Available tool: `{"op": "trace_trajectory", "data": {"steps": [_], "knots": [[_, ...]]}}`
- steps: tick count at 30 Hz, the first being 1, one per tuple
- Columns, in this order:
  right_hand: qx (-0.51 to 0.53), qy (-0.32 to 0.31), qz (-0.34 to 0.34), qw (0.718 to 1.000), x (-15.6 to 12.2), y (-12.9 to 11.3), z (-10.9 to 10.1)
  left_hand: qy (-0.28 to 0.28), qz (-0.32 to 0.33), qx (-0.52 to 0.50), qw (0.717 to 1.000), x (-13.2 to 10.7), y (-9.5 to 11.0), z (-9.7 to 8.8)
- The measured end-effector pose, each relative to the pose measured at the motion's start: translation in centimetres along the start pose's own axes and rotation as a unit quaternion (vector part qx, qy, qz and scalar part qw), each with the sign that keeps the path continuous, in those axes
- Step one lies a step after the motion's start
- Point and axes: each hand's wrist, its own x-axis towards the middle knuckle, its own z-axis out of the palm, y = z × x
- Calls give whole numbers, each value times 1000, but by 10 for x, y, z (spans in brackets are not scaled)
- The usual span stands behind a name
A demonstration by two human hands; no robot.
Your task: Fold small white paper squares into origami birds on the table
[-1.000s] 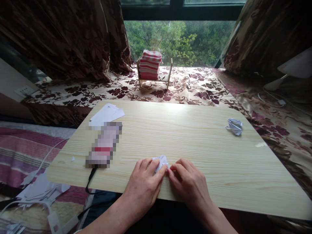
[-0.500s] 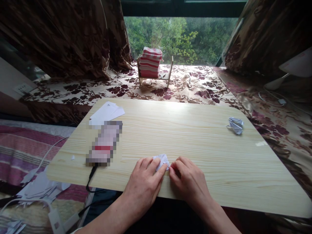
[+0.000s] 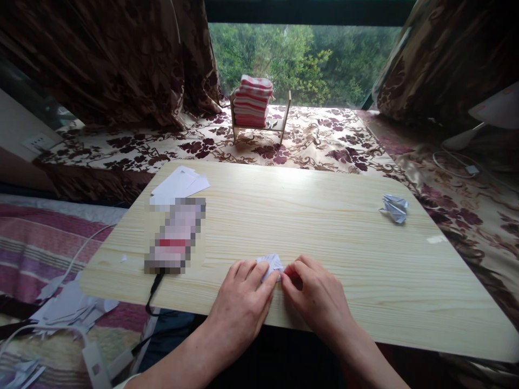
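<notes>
A small folded piece of white paper (image 3: 273,262) lies on the wooden table near its front edge. My left hand (image 3: 243,294) holds it down from the left, fingers curled over it and thumb on its lower edge; part of the paper is hidden under them. At the paper's right corner, my right hand (image 3: 314,286) has thumb and forefinger closed in a pinch on the edge. The remaining fingers of that hand are curled inward.
On the table (image 3: 324,216) lie a blurred-out phone (image 3: 176,237) with a black cable (image 3: 153,294), white paper sheets (image 3: 178,185) and a folded paper piece (image 3: 394,208). Paper scraps (image 3: 77,302) cover the bed at left. A small rack (image 3: 287,116) holds striped cloths (image 3: 253,102).
The view has shifted slightly. Both hands stay on the folded paper; my right fingertips have moved very little at its right corner.
</notes>
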Motion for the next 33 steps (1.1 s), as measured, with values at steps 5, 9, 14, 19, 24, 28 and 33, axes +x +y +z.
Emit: {"op": "trace_trajectory", "data": {"steps": [5, 9, 14, 19, 24, 28, 33], "knots": [[-4, -19, -3, 1000, 1, 1, 0, -5, 2, 0, 1000, -1, 0, -2], [-10, -22, -14, 1000, 2, 0, -1, 2, 7, 2, 1000, -2, -2, 0], [-32, -1, -22, 999, 3, 0, 1, 10, 6, 5, 1000, -2, -2, 1], [-17, -1, -25, 1000, 4, 2, 3, 12, 10, 7, 1000, -2, -3, 1], [-15, -4, -24, 1000, 5, 3, 4, 8, 14, 8, 1000, -2, -3, 1], [-14, -11, -19, 1000, 4, 4, 5, 4, 11, 5, 1000, -2, -3, -1], [-10, 7, -41, 999, 1, 4, 4, -12, 2, 9, 1000, -1, -2, -1]]}}
